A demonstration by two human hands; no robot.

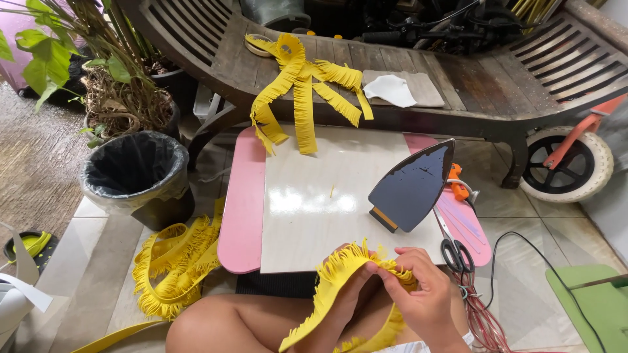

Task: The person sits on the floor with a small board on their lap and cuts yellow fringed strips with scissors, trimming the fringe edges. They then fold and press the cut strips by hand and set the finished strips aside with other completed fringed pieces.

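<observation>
A yellow fringed strip is held just off the near edge of the surface, above the person's bare knees. It is a flat band of soft, foam-like sheet, plain along one side and cut into many short narrow tabs along the other, so its upper edge looks like a comb. The band arches up near the surface's near edge, then falls away toward the lower left, where its plain end hangs free.

The right hand is closed on the strip, thumb and fingertips pinching the fringed edge at the top of the arch. The left hand sits under the band and is mostly hidden by it; it appears to support the strip from below, but its grip cannot be made out.

On the surface, an iron stands on its heel near the right edge, soleplate facing the camera, with scissors just beside the near right corner. More yellow fringed strips drape from the wooden bench onto the far edge, and another heap lies on the floor to the left, near a black bin.
</observation>
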